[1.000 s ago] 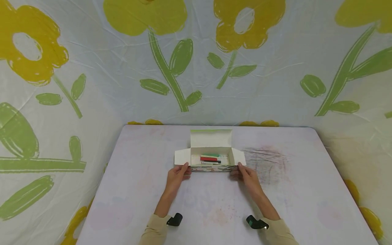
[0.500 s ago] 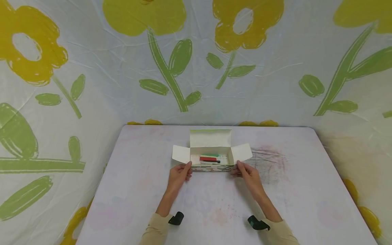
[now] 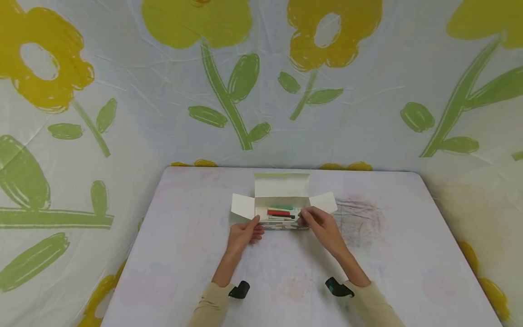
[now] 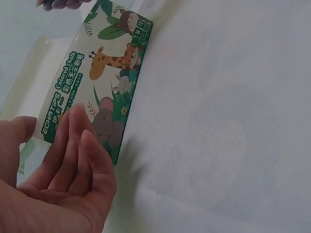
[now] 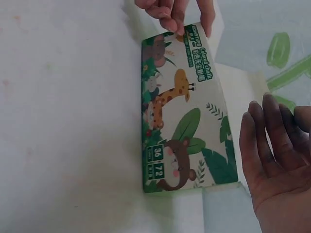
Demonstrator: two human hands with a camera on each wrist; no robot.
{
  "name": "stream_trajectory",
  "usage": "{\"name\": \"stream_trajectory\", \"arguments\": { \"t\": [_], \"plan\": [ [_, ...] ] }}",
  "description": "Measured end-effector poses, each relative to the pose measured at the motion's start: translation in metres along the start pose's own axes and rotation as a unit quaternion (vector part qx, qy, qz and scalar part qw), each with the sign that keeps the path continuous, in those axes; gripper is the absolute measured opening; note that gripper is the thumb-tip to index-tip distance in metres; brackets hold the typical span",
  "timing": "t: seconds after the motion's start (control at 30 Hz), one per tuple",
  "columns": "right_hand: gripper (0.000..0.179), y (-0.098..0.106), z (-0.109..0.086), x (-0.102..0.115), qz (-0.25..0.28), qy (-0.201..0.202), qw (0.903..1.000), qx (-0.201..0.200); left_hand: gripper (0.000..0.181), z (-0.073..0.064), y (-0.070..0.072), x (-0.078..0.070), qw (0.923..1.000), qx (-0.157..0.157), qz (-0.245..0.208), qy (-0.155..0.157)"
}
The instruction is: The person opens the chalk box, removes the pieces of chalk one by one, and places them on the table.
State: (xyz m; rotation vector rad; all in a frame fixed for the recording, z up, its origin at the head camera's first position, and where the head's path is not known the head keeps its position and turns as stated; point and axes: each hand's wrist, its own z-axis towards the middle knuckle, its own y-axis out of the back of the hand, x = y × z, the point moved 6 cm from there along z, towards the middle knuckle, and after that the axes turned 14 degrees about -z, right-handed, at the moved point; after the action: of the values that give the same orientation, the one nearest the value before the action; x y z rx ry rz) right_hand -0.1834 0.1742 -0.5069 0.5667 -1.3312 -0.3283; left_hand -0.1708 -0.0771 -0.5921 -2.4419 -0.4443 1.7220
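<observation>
A small white cardboard chalk box (image 3: 283,225), printed with jungle animals and lettering, stands with its lid and side flaps folded out. Inside lie several thin sticks, among them a green stick (image 3: 287,207), a red stick (image 3: 279,212) and a black stick (image 3: 285,216). My left hand (image 3: 242,236) grips the box's front left corner, thumb over the rim and fingers against the printed face, as the left wrist view shows. My right hand (image 3: 327,230) is at the front right rim, fingertips close to the black stick's end; in the right wrist view its fingers are extended and gently bent.
The box stands near the far edge of a whitish table (image 3: 196,195). A dark smudge (image 3: 361,218) marks the surface to its right. Behind rises a flower-printed cloth wall (image 3: 171,91). A black wrist camera (image 3: 240,289) sits on each sleeve.
The side flaps have swung outward, the right one more widely. My right hand has left the front right corner and moved inward along the rim towards the sticks. The left hand keeps its grip.
</observation>
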Motion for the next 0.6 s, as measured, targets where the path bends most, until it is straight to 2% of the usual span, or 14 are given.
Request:
{"name": "stream_trajectory", "arguments": {
  "t": [0.13,0.17,0.2,0.33,0.6],
  "plan": [
    [0.021,-0.003,0.012,0.005,-0.013,0.039,0.9992,-0.001,0.053,-0.001,-0.007,-0.001,0.999,0.023,-0.029,0.025],
    [0.021,-0.006,0.015,0.001,-0.022,0.044,0.9988,-0.002,0.052,-0.001,-0.008,-0.001,0.9987,0.025,-0.034,0.028],
    [0.023,-0.009,0.019,-0.004,-0.031,0.047,0.9984,-0.003,0.051,-0.001,-0.009,0.0,0.9985,0.028,-0.037,0.027],
    [0.024,-0.015,0.03,-0.003,-0.071,0.061,0.9956,0.006,0.054,0.004,-0.007,0.01,0.9984,0.022,-0.045,0.026],
    [0.018,-0.036,0.051,0.002,-0.124,0.12,0.983,0.064,0.055,0.005,-0.007,0.011,0.9986,0.017,-0.045,0.021]
  ]
}}
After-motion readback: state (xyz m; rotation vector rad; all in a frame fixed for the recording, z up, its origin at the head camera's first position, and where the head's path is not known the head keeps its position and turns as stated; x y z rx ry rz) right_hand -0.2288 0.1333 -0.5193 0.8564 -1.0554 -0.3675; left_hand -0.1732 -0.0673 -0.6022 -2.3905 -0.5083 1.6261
